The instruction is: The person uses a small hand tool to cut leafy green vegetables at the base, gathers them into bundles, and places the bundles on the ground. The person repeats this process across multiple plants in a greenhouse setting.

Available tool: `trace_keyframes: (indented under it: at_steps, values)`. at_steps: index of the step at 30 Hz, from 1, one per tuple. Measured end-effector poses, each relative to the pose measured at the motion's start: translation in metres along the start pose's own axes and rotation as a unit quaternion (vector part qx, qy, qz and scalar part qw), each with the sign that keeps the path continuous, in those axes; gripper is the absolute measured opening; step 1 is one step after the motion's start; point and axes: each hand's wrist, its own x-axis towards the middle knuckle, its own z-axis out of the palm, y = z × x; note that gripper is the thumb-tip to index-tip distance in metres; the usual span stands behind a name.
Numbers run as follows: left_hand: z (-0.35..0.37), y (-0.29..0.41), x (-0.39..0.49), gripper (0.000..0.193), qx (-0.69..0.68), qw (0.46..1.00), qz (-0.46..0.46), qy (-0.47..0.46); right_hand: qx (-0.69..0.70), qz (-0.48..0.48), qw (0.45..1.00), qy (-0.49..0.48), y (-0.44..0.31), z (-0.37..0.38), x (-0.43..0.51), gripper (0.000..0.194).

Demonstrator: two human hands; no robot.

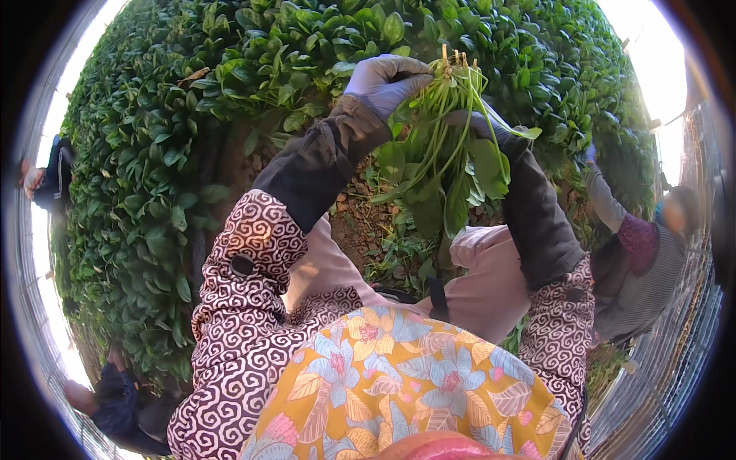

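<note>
A bunch of leafy greens, spinach-like (451,132), hangs in front of me with its cut root ends up and its leaves down. My left hand (388,83), in a thin purple glove, has thumb and fingertips pinched together at the left side of the root ends. Behind the stems, from the right, comes my right hand (483,123), gloved too and partly covered by the greens; its fingers are around the bunch. Dark sleeve covers reach over both my forearms.
Dense rows of leafy plants (138,149) grow ahead and to the left. Bare soil with scattered leaves (356,224) lies between my legs. A person (638,264) crouches at the right; two others (54,172) are at the left rim, near the greenhouse wall (678,368).
</note>
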Motion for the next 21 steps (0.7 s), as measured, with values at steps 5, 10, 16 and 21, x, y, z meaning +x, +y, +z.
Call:
trace_keyframes:
  at_steps: [5, 10, 16, 21]
  values:
    - [0.018, -0.007, -0.001, 0.017, -0.007, 1.000, 0.009, 0.000, -0.064, -0.012, 0.998, 0.019, 0.008, 0.002, -0.022, 0.051]
    - [0.030, -0.007, -0.004, 0.016, -0.040, 0.996, -0.037, -0.070, -0.052, -0.016, 0.997, 0.050, 0.017, -0.008, -0.042, 0.049]
    - [0.036, -0.002, -0.005, 0.026, -0.051, 0.991, -0.099, -0.079, 0.028, -0.062, 0.991, 0.118, 0.029, -0.011, -0.030, 0.051]
    - [0.039, -0.008, -0.012, 0.030, -0.016, 0.994, -0.093, -0.060, 0.111, -0.079, 0.979, 0.150, 0.035, 0.002, -0.021, 0.048]
